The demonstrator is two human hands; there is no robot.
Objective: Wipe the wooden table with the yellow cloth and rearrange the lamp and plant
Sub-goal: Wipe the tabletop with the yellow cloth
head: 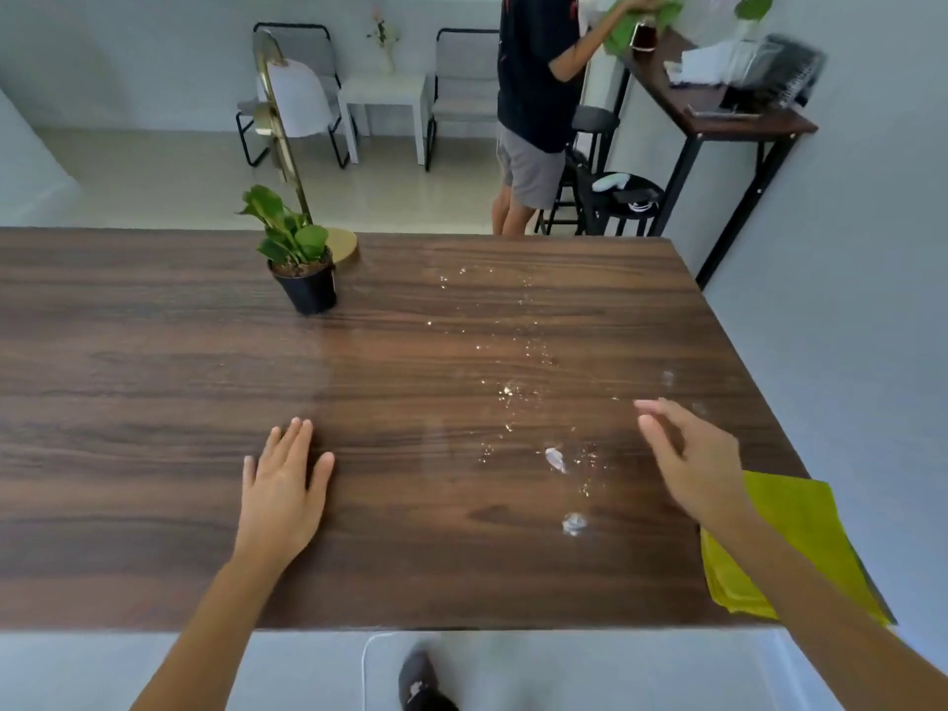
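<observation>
Both hands empty over the wooden table (154,382); yellow cloth (790,536) not held.

The left hand (282,484) lies palm-down and flat on the surface, fingers extended and close together, gripping nothing. The right hand (687,454) hovers above the surface with fingers loosely spread and slightly curled, holding nothing; contact with the tabletop cannot be confirmed. The folded yellow cloth lies just behind and outboard of the right wrist, at the near right table edge, partly covered by the forearm. Scattered crumbs and white smudges (518,392) occupy the area between the two hands and ahead of the right hand. The potted plant (300,259) stands upright well ahead of the left hand. The lamp (287,161), with gold base and curved stem, stands just behind the plant at the far edge.
</observation>
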